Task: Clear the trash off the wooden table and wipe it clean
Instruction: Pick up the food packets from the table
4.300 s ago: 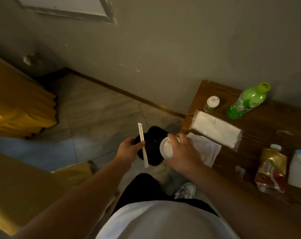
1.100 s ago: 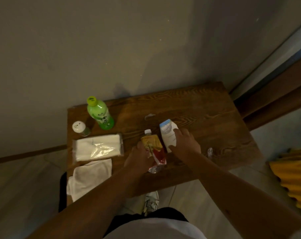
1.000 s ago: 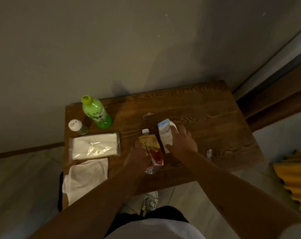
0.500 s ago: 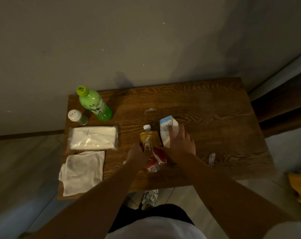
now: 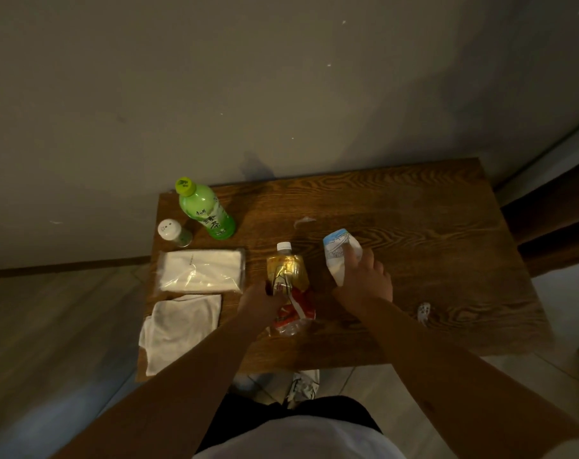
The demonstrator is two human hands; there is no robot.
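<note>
On the wooden table (image 5: 430,226) pushed against the wall, two bits of trash are being grabbed at once. A crushed plastic bottle (image 5: 289,286) with a gold and red label and a white cap is gripped by the left hand (image 5: 260,301), fingers wrapped round its left side near the middle of the table's front half. Just to its right, a white carton (image 5: 337,256) with a light blue top is held by the right hand (image 5: 364,279), with one finger laid up over its front face and the rest curled round it from the right. Both pieces look to be touching the tabletop, but whether they're lifted a bit can't be told.

Over at the left end, a green bottle (image 5: 205,210) is stood at the back corner, with a small white-capped shaker (image 5: 173,231) just beside it. A pack of tissues (image 5: 202,271) in clear wrap is laid in front of those, and a white cloth (image 5: 175,329) is spread at the front left corner, slightly hanging over the edge. Two small scraps are left out: one (image 5: 304,220) behind the carton, another (image 5: 424,312) near the front right.
</note>
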